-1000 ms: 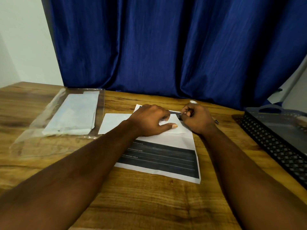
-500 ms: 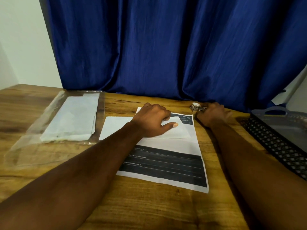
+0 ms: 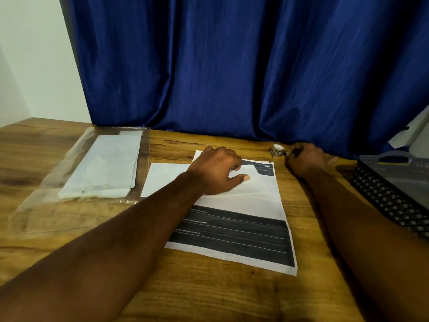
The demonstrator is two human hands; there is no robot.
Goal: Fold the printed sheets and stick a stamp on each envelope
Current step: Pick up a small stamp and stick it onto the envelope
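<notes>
Both forearms come in from the near edge over the table (image 3: 209, 296), the left one slanting right and away, the right one running almost straight away.

The sheet (image 3: 255, 205) lies flat in the middle of the table. Its long axis runs near to far, with the near end swung slightly right. The dark printed band is at the near end and the header at the far end, so the print reads upright to the person.

The envelope (image 3: 162, 180) lies across the sheet's far half, its long axis left to right. Its left end hangs off the sheet onto the wood.

The left hand (image 3: 218, 173) rests on the envelope, knuckles up, bent fingertips pressing down and thumb lying flat, pointing right. It grips nothing.

Further right and further away, the right hand (image 3: 306, 159) lies on the table beside the sheet's far corner, fingers drawn together and pinching at the right side of the stamp roll (image 3: 277, 151), which stands just before the curtain (image 3: 232, 66).

A clear bag (image 3: 104, 166) of envelopes lies at the left and a black mesh tray (image 3: 383, 201) at the right.
</notes>
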